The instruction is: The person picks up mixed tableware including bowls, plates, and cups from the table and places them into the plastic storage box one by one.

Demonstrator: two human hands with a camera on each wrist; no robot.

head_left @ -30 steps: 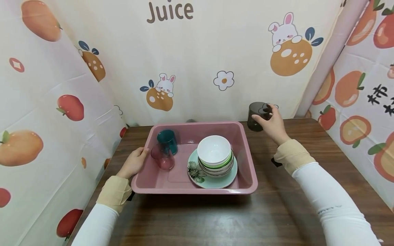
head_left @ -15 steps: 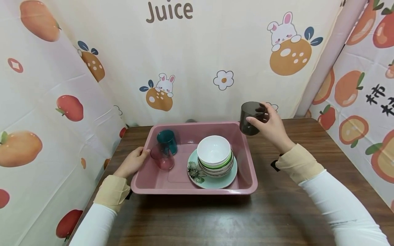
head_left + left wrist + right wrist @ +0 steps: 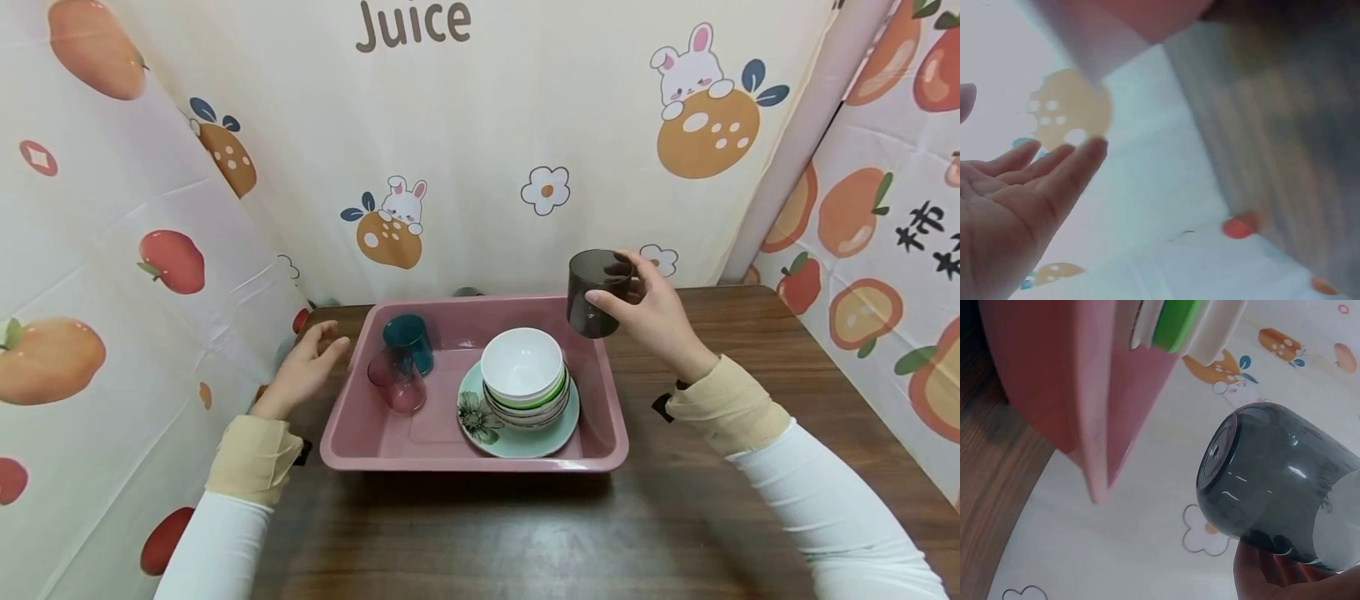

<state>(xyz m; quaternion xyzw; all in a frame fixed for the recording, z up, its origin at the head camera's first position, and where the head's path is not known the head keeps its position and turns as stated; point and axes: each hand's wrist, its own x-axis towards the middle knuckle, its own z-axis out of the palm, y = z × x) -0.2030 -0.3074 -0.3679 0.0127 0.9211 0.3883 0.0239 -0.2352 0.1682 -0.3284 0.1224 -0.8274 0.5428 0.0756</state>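
Observation:
My right hand (image 3: 651, 312) grips a dark grey see-through cup (image 3: 588, 304) by its side, upright above the back right corner of a pink basin (image 3: 465, 465). In the right wrist view the cup (image 3: 1272, 481) shows its base, with fingers behind it. Off the basin's left rim, my left hand (image 3: 303, 367) holds nothing, its fingers loose and apart; the left wrist view shows the same bare palm (image 3: 1010, 212). Inside the basin, a teal cup (image 3: 408, 342) and a pink see-through cup (image 3: 397, 387) stand at the left. A bowl stack topped by a white bowl (image 3: 521, 362) sits on a plate (image 3: 480, 425).
The basin stands on a dark wooden table (image 3: 480, 533). A fruit-and-rabbit printed cloth (image 3: 480, 167) hangs behind the table, with more at both sides. A small grey round thing (image 3: 468, 292) peeks out behind the basin's back rim.
My right hand has carried the dark cup leftward, from beside the basin to over its back right corner. My left hand has let go of the basin's left rim and drawn away leftward.

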